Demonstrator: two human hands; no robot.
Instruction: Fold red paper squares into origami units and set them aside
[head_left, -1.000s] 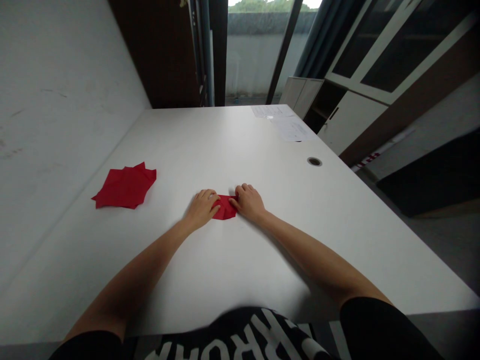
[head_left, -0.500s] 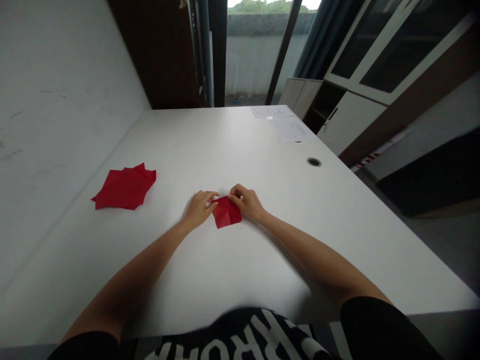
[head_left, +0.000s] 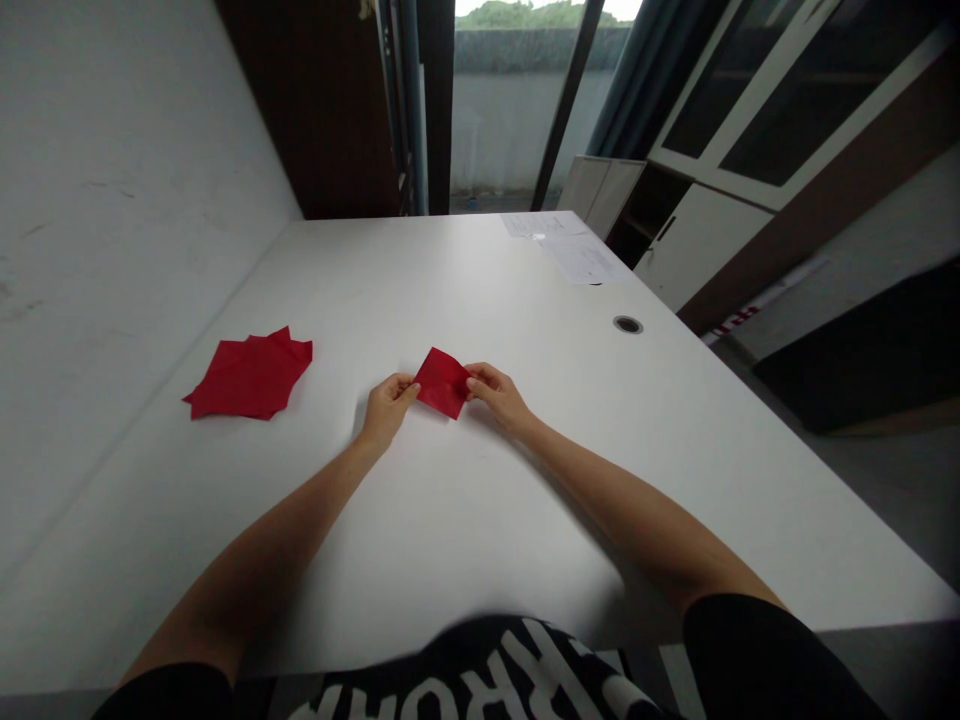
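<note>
A small square of folded red paper (head_left: 443, 382) is held up between both hands over the middle of the white table, one corner pointing away from me. My left hand (head_left: 389, 405) pinches its left corner, thumb on top. On the opposite side, my right hand (head_left: 500, 393) grips the right corner between thumb and fingers. The fingertips behind the paper are partly hidden.
To the left lies a loose stack of red paper sheets (head_left: 251, 375) on the white table (head_left: 480, 550). Printed papers (head_left: 581, 258) rest at the far right end, near a round cable hole (head_left: 628, 324). A wall (head_left: 135, 200) borders the left side.
The red paper has been lifted and turned from lying roughly square-on to a diamond, slightly farther from me. Both hands have shifted to its left and right corners.
</note>
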